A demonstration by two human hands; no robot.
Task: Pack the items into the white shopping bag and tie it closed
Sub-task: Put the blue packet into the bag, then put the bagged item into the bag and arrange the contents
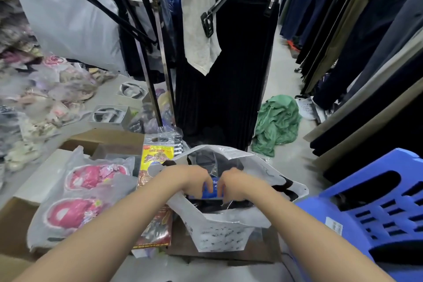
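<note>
While the crinkled white plastic shopping bag with black printed lettering stands open on the floor between the forearms, a flat blue packet with white print is held just inside its mouth. The packet is gripped from both sides: the left hand is curled round its left edge and the right hand round its right edge, fingers closed on it. Dark, plastic-wrapped contents are seen beneath the packet inside the bag; they cannot be identified further.

Step judged in hand: packing, not tying. The bag mouth is wide open and its handles hang loose.

Just beside the bag on the left, a yellow-and-red printed foil packet lies upright against it, and a clear plastic bag holding pink items rests on a brown cardboard box. Whether these belong to the load cannot be told.

Next move, as judged: the blue packet is to be pushed down flat among the contents and released; any remaining items are then to be added before the handles are gathered and knotted. A blue slatted plastic stool stands near on the right.
</note>
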